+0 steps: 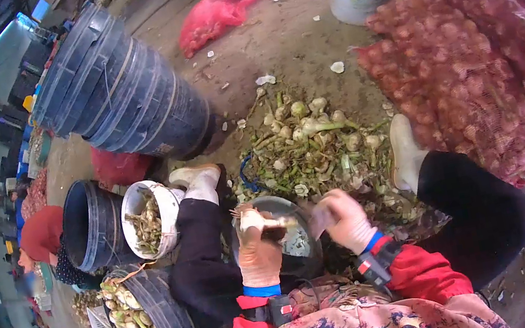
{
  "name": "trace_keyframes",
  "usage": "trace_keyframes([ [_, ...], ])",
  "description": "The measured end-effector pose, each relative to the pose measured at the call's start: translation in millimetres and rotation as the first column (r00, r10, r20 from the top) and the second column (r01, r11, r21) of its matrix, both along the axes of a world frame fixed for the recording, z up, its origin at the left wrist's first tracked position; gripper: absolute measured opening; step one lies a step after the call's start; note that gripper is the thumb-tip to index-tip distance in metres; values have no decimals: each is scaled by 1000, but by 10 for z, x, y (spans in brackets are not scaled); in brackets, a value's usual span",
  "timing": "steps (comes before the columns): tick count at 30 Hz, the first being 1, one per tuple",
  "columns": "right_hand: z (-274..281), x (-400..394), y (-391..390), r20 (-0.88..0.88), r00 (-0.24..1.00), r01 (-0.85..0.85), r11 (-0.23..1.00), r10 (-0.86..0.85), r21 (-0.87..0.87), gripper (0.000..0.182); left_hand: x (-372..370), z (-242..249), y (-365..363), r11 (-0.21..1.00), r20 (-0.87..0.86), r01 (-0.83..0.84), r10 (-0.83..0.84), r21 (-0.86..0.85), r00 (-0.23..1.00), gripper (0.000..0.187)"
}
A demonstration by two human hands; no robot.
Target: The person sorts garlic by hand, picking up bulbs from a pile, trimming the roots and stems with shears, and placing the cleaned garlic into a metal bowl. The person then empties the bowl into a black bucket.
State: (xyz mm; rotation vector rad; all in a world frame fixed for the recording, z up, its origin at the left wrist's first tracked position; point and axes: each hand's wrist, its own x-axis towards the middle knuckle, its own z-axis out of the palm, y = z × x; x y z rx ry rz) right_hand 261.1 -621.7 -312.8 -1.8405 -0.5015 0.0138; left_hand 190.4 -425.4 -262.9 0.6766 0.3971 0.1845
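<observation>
My left hand (260, 259), in a pale glove, is closed around a garlic bulb (253, 220) whose stalk points right, above a dark bucket (315, 253) between my legs. My right hand (349, 222), gloved too, is closed just right of the stalk. Something flat and greyish sticks out of its fingers, too blurred to name. The two hands are apart. Beyond the bucket, a heap of garlic bulbs with stalks (302, 130) lies on the floor among green and brown trimmings.
Stacked dark buckets (130, 89) lean at upper left. A white bucket of trimmings (129, 222) and a bucket of garlic (166, 314) stand left, near another person in a red head covering (43, 234). Full red mesh sacks (457, 73) lie right. A pink sack (216, 19) lies farther back.
</observation>
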Motion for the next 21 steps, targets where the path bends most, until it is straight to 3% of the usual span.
trace_keyframes([
  [1,51,-46,59,20,999,-41,998,42,-46,20,37,54,-94,997,100,-5,13,-78,995,53],
  [7,258,-37,162,17,992,-118,981,122,-154,20,58,83,-286,961,94,73,-50,-265,994,45],
  [9,-28,-24,197,-80,997,13,1000,-14,-15,22,101,167,-381,962,86,21,3,-273,996,45],
  [10,-236,39,106,-337,940,-24,970,-60,-240,29,73,180,-384,962,79,21,1,-274,997,45],
  [11,-518,69,-29,-529,843,5,984,-99,-176,33,108,197,-368,961,121,63,-31,-271,992,45],
  [12,-792,87,-200,-596,755,35,926,-272,-377,33,141,213,-332,959,162,104,-62,-264,985,45],
  [13,-1007,146,-256,-588,702,192,902,-401,-386,34,167,168,-267,970,104,94,-72,-225,992,47],
  [14,-928,288,-295,-680,611,351,908,-406,-228,28,154,-84,-150,992,-51,52,-58,-115,997,51],
  [15,-835,283,-386,-667,654,443,896,-356,-44,27,101,-357,-47,996,-236,68,-54,51,970,55],
  [16,-368,316,-443,-635,705,512,846,-314,150,25,83,-590,53,971,-400,116,-23,210,916,58],
  [18,-90,373,-539,-649,688,576,788,-325,217,24,71,-752,170,733,-680,502,-72,460,729,64],
  [20,129,380,-596,-667,670,634,719,-326,285,23,41,-1118,318,201,-874,855,17,478,485,65],
  [21,240,377,-618,-680,643,660,705,-352,259,21,97,-1059,259,201,-876,857,16,475,482,65],
])
